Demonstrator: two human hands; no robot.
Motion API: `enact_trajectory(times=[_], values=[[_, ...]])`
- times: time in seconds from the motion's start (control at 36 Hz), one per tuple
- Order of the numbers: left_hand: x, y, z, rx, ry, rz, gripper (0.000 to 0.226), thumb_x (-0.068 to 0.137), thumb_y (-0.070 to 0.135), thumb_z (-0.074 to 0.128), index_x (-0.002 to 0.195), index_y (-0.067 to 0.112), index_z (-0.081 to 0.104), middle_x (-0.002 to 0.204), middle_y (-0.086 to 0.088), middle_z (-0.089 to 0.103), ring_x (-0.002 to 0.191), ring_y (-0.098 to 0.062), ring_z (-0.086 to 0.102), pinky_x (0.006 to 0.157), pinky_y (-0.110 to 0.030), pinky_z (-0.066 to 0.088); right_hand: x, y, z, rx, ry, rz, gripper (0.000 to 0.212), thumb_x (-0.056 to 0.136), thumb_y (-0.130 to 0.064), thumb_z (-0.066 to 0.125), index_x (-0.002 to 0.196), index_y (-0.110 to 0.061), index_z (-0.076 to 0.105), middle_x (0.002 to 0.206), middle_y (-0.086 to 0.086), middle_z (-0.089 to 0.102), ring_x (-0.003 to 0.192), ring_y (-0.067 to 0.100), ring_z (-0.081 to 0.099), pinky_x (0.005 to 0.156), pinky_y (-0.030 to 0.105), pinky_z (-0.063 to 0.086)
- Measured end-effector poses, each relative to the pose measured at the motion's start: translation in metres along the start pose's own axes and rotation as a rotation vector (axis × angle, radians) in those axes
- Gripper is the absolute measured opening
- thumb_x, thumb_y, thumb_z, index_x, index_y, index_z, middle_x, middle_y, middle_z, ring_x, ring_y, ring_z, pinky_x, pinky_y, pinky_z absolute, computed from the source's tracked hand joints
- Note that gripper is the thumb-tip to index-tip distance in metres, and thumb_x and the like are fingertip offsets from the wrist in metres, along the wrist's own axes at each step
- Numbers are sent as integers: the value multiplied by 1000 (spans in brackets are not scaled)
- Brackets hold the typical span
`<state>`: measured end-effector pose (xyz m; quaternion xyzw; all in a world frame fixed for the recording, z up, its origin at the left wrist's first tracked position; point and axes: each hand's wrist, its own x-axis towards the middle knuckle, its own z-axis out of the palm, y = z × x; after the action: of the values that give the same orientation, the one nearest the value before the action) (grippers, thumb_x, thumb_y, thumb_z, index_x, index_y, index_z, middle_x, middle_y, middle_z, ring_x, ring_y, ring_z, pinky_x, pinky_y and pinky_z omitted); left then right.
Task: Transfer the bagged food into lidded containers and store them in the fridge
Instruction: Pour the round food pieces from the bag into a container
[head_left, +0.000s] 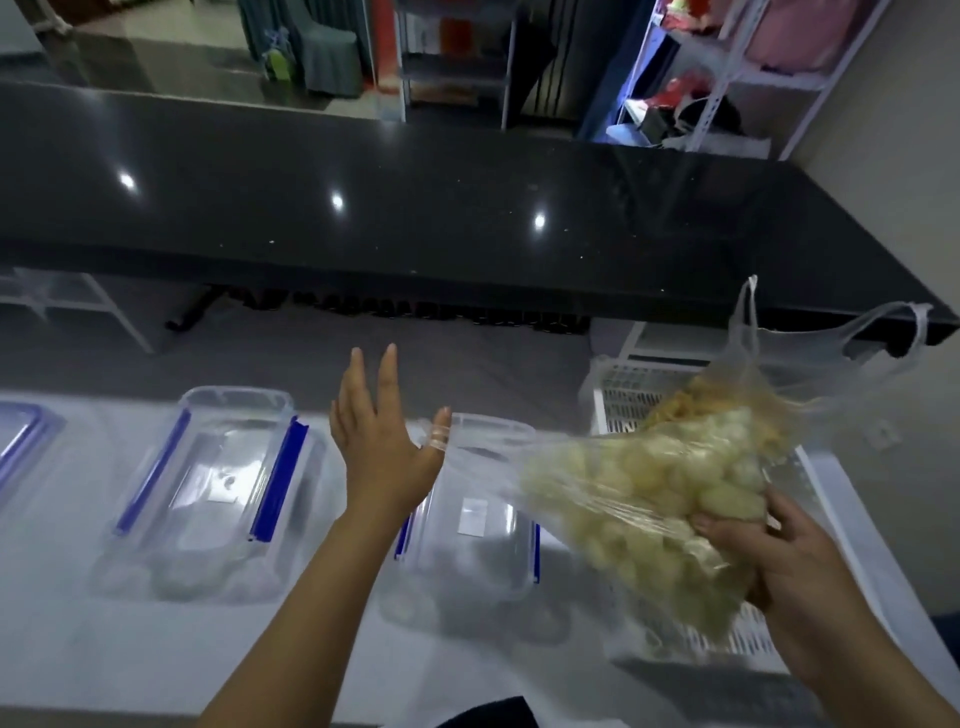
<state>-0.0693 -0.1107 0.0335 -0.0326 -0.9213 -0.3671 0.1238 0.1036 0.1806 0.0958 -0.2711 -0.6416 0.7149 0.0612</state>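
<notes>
My right hand (769, 556) grips a clear plastic bag (639, 499) full of pale yellowish food pieces, held tilted above the counter at the right. My left hand (379, 441) is raised with fingers spread; a strip of the bag's plastic is hooked around its thumb, stretching the bag's mouth leftward. Below the bag's mouth sits a clear container (467, 525) with blue side clips. A second clear container (218, 493) with blue clips stands to the left; something pale shows at its near end. Both are without lids.
A blue-rimmed lid or container (21, 441) shows at the far left edge. A white slotted basket (628, 395) lies under the bag at the right. All rest on a white counter (130, 649). A raised black countertop (415, 208) runs across behind.
</notes>
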Motion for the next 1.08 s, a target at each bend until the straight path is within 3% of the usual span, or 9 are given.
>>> enact_trajectory(times=[0.17, 0.31, 0.53, 0.64, 0.69, 0.78, 0.89, 1.08], values=[[-5, -21, 14, -132, -205, -141, 74, 96, 56, 51, 158, 33, 18, 168, -1, 13, 154, -24, 12, 122, -57, 20, 8, 4, 8, -48, -1, 45, 63, 41, -24, 86, 103, -27, 76, 98, 12, 78, 78, 26, 76, 50, 33, 56], [-5, -29, 22, -187, -269, -181, 70, 98, 53, 52, 157, 29, 24, 165, 2, 27, 151, -19, 25, 120, -44, 30, 15, 8, 9, -73, 16, 51, 66, 35, -27, 92, 100, -29, 77, 96, 13, 78, 79, 30, 76, 53, 36, 59], [-12, -40, 32, -192, -383, -232, 70, 98, 57, 49, 157, 29, 25, 162, 2, 34, 146, -21, 36, 115, -39, 34, 20, 12, 7, -81, 53, 34, 52, 54, -13, 83, 103, -28, 77, 95, 11, 78, 81, 33, 76, 55, 39, 59], [-17, -38, 36, -151, -431, -274, 64, 98, 60, 42, 155, 33, 30, 150, 0, 52, 133, -26, 54, 111, -46, 44, 19, 19, 3, -69, 65, 67, 47, 58, -13, 81, 104, -25, 77, 97, 13, 77, 80, 32, 76, 56, 40, 59], [-19, -37, 38, -104, -445, -256, 60, 99, 59, 39, 153, 34, 30, 144, -1, 57, 128, -27, 57, 112, -52, 41, 18, 21, 1, -69, 66, 82, 46, 59, -14, 81, 104, -24, 77, 98, 14, 77, 80, 32, 76, 56, 41, 59], [-17, -37, 39, 31, -471, -240, 63, 99, 64, 32, 154, 35, 25, 143, -4, 58, 131, -30, 52, 117, -59, 28, 19, 19, 0, -70, 64, 79, 47, 60, -13, 81, 105, -22, 77, 99, 14, 77, 82, 34, 75, 56, 41, 59], [-15, -40, 36, 129, -505, -296, 78, 92, 77, 25, 157, 36, 14, 157, -2, 41, 146, -35, 33, 116, -68, 17, 18, 9, 2, -87, 53, 37, 48, 58, -14, 82, 104, -28, 77, 98, 11, 78, 84, 33, 76, 55, 39, 60], [-17, -41, 34, 213, -559, -350, 78, 93, 76, 19, 158, 34, 10, 165, -1, 27, 152, -37, 14, 115, -70, 14, 18, 1, 13, -109, 20, 4, 43, 60, -12, 80, 97, -33, 78, 95, 6, 78, 81, 29, 76, 53, 34, 59]])
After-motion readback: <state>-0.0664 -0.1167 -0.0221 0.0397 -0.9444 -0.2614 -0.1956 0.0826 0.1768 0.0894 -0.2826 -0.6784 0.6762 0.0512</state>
